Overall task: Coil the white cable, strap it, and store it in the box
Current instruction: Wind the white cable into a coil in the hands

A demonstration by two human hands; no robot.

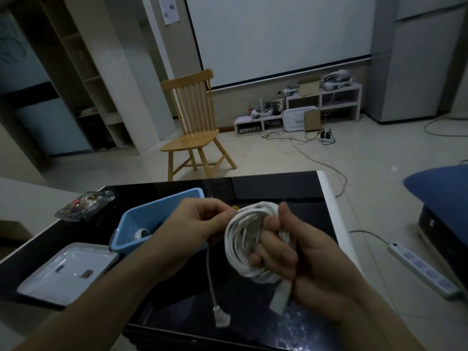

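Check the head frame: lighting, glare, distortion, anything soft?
Head view: dim, underexposed room; glossy black table mirrors the wall and light; wide-angle bending at the frame edges; the hands, left hand and right hand, on the white cable coil look slightly soft; dangling plug blurred.

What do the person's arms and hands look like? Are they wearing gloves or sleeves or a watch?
No gloves: the left hand and the right hand are both bare. No sleeves show either, since the forearms are uncovered all the way to the picture's bottom edge. I can't see a watch, ring or bracelet on either wrist, though the room is dim.
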